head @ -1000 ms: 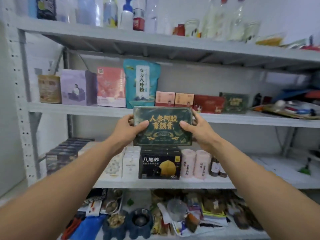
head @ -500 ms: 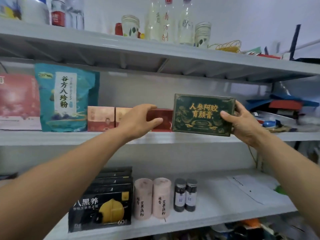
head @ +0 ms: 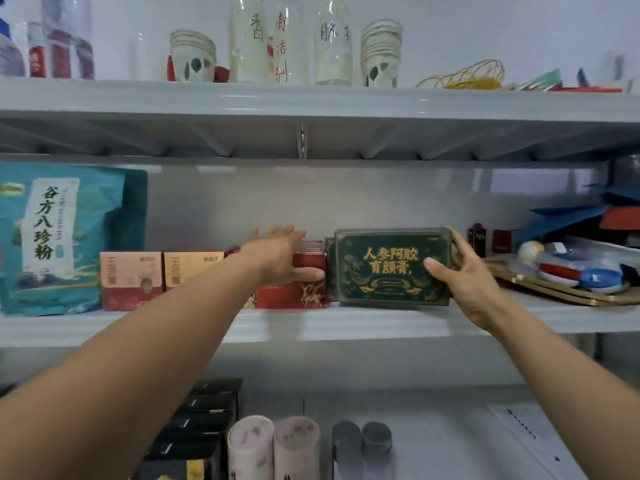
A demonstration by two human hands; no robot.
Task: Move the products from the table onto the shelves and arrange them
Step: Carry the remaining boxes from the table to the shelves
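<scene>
Sitting on shelf [head: 381,323] now, not aloft: green box [head: 388,268], right hand [head: 474,282] holding.

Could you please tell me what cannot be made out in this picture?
Head view only:
red box: upper left hidden by the left hand.
green box: right end covered by the right hand.
pink canisters: cut off by the bottom edge.
top-left bottles: labels blurred.

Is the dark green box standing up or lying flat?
Standing upright: the green box faces front, its bottom edge on the shelf, right hand gripping it.
</scene>
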